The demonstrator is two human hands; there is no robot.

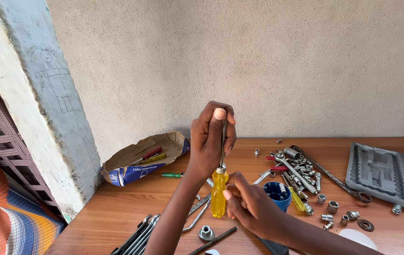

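At the centre of the frame we hold a screwdriver upright; our right hand [249,203] grips its yellow handle [219,193] from the lower right, while our left hand [210,137] closes around the metal shaft [223,137] above, thumb pressed to its top; to do this well, we judge, the handle must stay steady and the shaft in line. To the right on the wooden table [117,208] lie loose sockets [327,205], a blue cup [277,193] and a grey tool case [386,174]; a torn cardboard box [145,158] sits at left.
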